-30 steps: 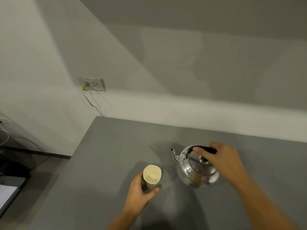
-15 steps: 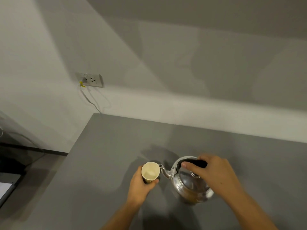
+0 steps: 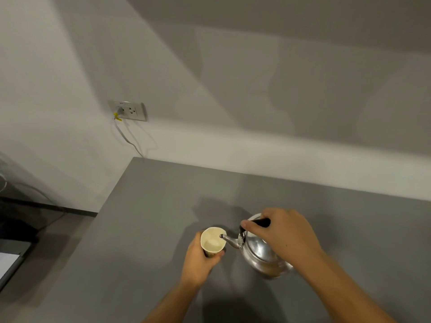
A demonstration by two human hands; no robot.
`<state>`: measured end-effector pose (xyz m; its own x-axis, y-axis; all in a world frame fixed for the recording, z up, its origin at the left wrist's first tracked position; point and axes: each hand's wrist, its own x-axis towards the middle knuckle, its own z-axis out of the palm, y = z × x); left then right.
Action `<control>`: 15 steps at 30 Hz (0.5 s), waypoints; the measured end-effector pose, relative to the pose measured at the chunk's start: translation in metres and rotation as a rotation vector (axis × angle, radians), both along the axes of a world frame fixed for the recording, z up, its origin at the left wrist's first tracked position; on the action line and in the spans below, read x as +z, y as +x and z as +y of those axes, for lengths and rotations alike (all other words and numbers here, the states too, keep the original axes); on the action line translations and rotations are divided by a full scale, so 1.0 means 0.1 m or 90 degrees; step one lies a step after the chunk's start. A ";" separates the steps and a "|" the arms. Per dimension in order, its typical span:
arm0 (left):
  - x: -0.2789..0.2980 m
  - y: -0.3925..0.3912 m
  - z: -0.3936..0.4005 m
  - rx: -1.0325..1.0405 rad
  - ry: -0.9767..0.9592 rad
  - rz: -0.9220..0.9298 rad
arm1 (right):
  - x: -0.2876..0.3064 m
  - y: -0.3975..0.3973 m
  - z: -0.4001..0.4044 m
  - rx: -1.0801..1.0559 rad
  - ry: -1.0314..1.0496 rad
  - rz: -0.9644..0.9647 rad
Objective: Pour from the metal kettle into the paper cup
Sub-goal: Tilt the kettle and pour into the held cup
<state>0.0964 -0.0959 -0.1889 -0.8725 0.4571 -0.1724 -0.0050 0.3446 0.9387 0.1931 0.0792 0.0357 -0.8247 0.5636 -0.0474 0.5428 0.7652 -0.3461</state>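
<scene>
A shiny metal kettle [image 3: 263,255] with a black handle hangs tilted to the left over the grey table [image 3: 149,224]. My right hand [image 3: 284,231] grips its handle from above. The spout tip reaches over the rim of a white paper cup [image 3: 211,240]. My left hand [image 3: 198,259] is wrapped around the cup's lower side and holds it upright. The cup's inside looks pale; I cannot tell whether liquid is flowing.
The table's left edge runs diagonally, with dark floor and a dark device [image 3: 11,257] beyond it. A wall socket [image 3: 128,110] with a plugged grey cable sits on the wall behind the table's far left corner.
My right hand carried the kettle left and tipped it, so the spout now reaches over the cup's rim. My left hand kept hold of the cup.
</scene>
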 end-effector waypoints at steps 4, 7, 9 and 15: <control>0.00 0.00 0.01 0.004 -0.002 0.012 | -0.03 -0.11 -0.05 0.018 0.031 -0.046; 0.00 0.00 0.02 0.005 0.000 0.015 | -0.03 -0.17 -0.09 0.038 0.056 -0.065; -0.01 0.00 0.02 0.005 0.002 0.012 | -0.03 -0.20 -0.11 0.053 0.071 -0.071; 0.03 0.00 0.01 0.003 -0.005 0.007 | 0.00 -0.25 -0.20 0.092 0.156 -0.069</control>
